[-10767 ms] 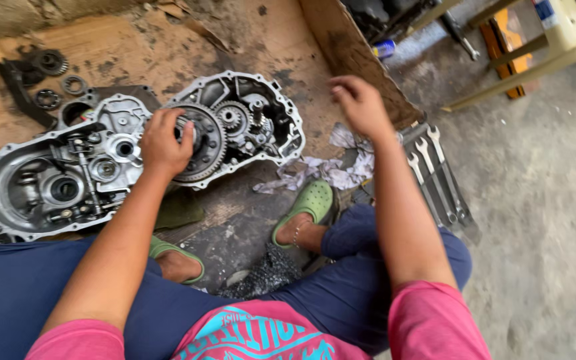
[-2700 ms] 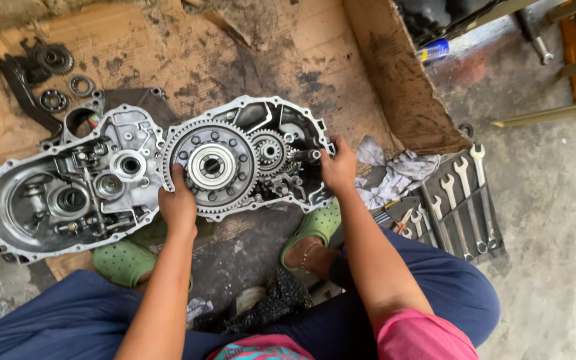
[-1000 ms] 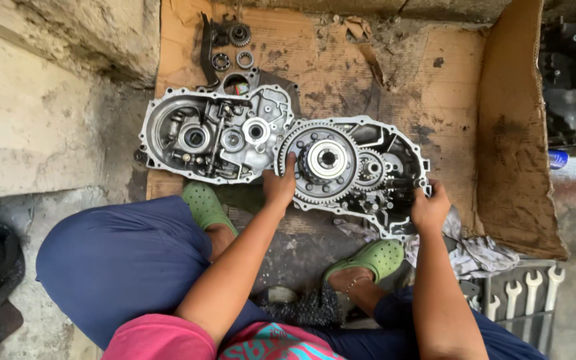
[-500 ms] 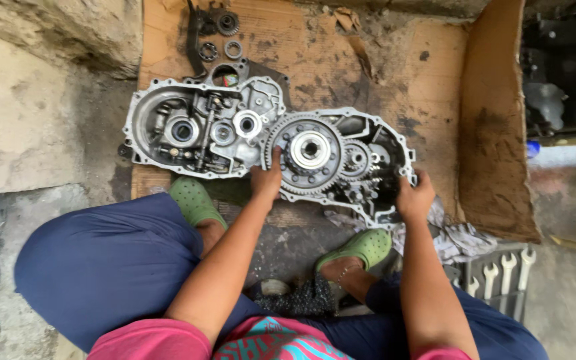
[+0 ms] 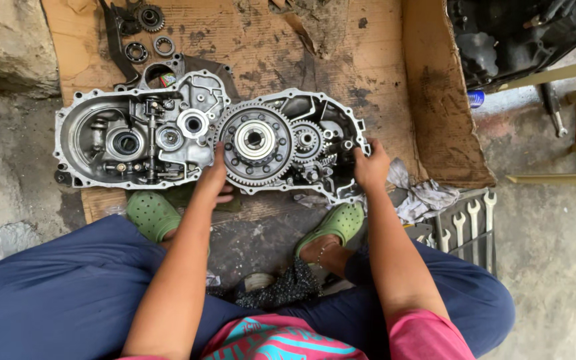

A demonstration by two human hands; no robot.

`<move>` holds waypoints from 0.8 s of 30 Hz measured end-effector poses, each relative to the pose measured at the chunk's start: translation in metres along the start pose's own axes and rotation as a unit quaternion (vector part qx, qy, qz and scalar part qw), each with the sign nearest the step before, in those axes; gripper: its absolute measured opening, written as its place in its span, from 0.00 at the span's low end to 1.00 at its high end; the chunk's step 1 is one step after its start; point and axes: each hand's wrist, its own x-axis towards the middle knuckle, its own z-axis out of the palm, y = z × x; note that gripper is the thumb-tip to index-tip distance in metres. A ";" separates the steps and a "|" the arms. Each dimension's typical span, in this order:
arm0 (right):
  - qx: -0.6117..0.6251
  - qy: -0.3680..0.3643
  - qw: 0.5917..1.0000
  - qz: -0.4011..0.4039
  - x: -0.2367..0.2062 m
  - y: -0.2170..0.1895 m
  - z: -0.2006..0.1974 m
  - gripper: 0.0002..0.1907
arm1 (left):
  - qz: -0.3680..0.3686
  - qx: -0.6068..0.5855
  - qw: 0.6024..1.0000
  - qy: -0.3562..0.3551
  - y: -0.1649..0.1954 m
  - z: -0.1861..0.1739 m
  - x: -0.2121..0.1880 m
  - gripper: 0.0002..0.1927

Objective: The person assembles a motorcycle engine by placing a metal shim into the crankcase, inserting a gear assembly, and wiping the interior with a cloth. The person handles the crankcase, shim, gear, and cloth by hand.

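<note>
The person sits on the floor, and both hands hold the grey metal engine case half with the large toothed gear (image 5: 281, 143), which lies on the stained brown cardboard sheet (image 5: 341, 53). The left hand (image 5: 213, 179) grips its near-left edge, just under the gear. The right hand (image 5: 371, 167) clasps its right rim. A second grey case half (image 5: 135, 137) lies touching on the left. Silver spanners (image 5: 468, 223) lie near on the right.
</note>
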 end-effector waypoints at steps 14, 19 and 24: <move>0.043 -0.030 0.999 0.008 -0.008 0.002 0.000 0.16 | 0.511 0.461 0.656 0.310 0.261 -0.145 0.098 0.14; 0.002 -0.037 0.999 0.019 -0.008 -0.003 -0.002 0.13 | 0.476 0.624 0.591 0.188 0.256 -0.116 0.185 0.22; 0.033 -0.040 0.999 0.004 -0.006 0.002 0.000 0.15 | 0.462 0.647 0.569 0.210 0.259 -0.109 0.239 0.24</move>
